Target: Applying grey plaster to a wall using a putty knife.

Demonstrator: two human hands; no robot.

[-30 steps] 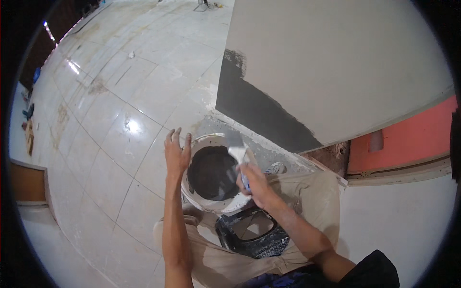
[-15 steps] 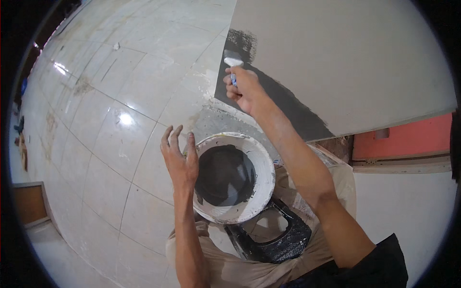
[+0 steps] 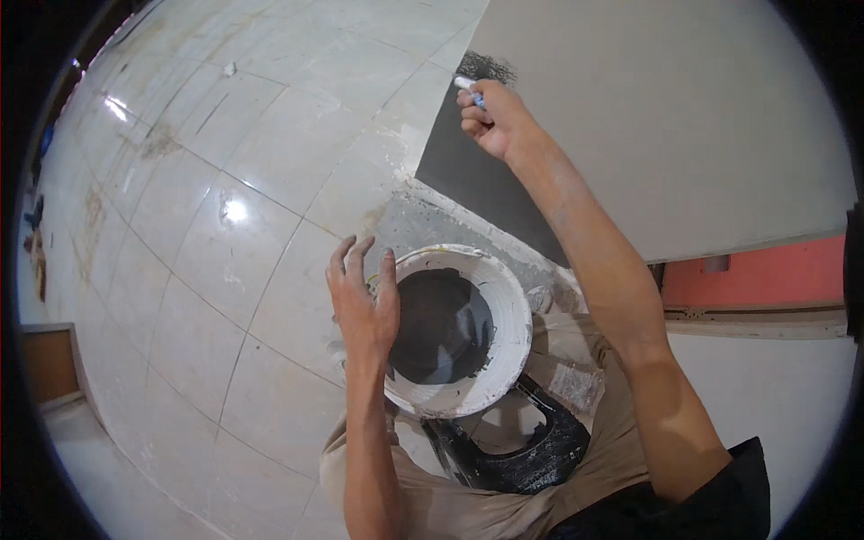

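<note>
My right hand is closed around the handle of a paintbrush with a pale ferrule. It is held against the left edge of a light grey wall panel; the bristles are hidden or too small to make out. Dark grey paint covers the panel's lower left corner, with rough, dry-looking strokes above the brush. My left hand is open, fingers apart and upward, at the left side of a white bucket. Whether it touches the rim, I cannot tell. Dark grey paint lies inside the bucket.
A black, paint-spattered plastic stool is between my legs, close below the bucket. Pale glossy tiles spread to the left, with small debris and stains. A red panel lies at the right, under the grey panel's lower edge.
My right hand has moved up and slightly right with the paintbrush along the panel's left edge. The view has shifted a little; my left hand stays by the bucket.
</note>
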